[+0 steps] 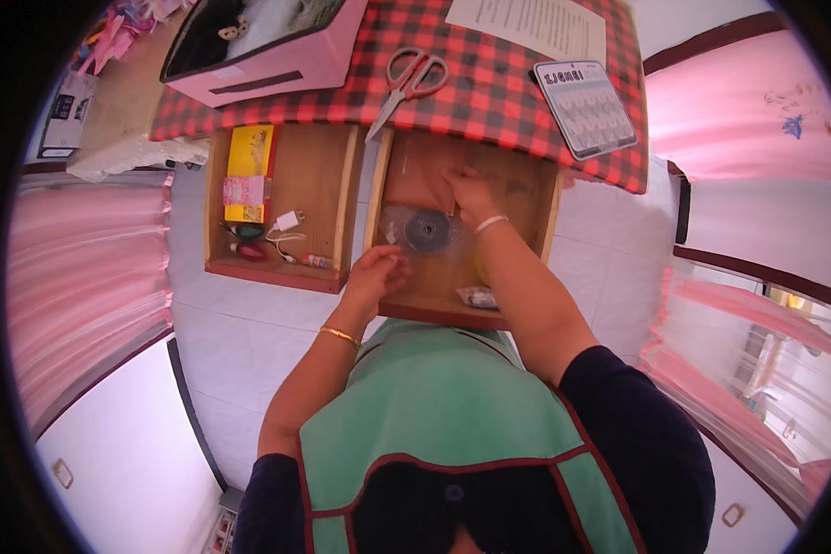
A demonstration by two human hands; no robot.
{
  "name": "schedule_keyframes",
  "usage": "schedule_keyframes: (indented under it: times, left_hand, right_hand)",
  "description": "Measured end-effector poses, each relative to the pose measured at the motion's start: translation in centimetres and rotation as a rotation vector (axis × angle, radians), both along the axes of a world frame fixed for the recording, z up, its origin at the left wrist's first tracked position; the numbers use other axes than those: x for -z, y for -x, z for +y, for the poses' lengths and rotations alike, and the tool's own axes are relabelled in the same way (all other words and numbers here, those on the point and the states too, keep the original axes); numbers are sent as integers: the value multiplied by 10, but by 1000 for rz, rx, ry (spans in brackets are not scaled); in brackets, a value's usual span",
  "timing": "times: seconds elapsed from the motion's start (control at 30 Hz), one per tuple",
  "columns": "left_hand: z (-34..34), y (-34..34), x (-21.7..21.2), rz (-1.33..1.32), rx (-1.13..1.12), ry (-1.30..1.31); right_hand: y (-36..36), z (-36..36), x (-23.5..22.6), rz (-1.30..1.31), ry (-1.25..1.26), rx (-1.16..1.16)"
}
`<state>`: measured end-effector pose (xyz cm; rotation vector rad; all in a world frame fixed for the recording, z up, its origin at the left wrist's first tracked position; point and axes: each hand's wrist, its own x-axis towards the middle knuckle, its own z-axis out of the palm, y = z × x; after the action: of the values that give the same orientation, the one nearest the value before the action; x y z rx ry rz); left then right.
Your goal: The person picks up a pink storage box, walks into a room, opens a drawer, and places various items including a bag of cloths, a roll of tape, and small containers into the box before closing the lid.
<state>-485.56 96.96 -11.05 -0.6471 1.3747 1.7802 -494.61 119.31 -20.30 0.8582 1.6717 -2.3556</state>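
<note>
My right hand (474,196) reaches into the right-hand drawer (443,316), its fingers closed on the edge of a flat reddish-brown sheet or folder (419,174). The exact kind of this flat thing is not clear. Just in front of it lies a round, clear disc-like spool or case (427,231) with a dark centre. My left hand (379,275) hovers by the drawer's left front corner, fingers loosely curled and apart, with nothing visible in them. Near the drawer's front lies a small clear plastic packet (477,296), partly hidden by my right forearm.
Another open drawer (327,203) on the left holds a yellow-red box (249,166), a white charger (287,221) and small items. On the checked tablecloth (499,78) lie scissors (403,85), a blister card (585,109), a printed sheet (531,26) and a pink box (277,78).
</note>
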Motion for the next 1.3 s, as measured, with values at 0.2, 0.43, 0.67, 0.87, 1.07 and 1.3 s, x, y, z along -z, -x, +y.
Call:
schedule_keyframes:
  times: [0.2,0.43,0.67,0.87,1.07,1.3]
  left_hand:
    - [10,-8,23,153,106,89]
    - [25,-7,43,217,128,228]
    - [20,7,52,401,195,328]
    - [15,-20,17,337,133,209]
    - [3,-14,25,703,484,447]
    - [-14,4,10,843,313,628]
  right_hand:
    - [-11,11,-30,71,-924,-84]
    - [-89,-18,-41,89,-999,-348]
    - [-105,-29,-44,-6,-780,-301]
    - [-151,-22,-45,55,-489,-329]
    - [-167,-14,-59,69,-253,-157]
    - [-147,-24,-57,180,-678,-388]
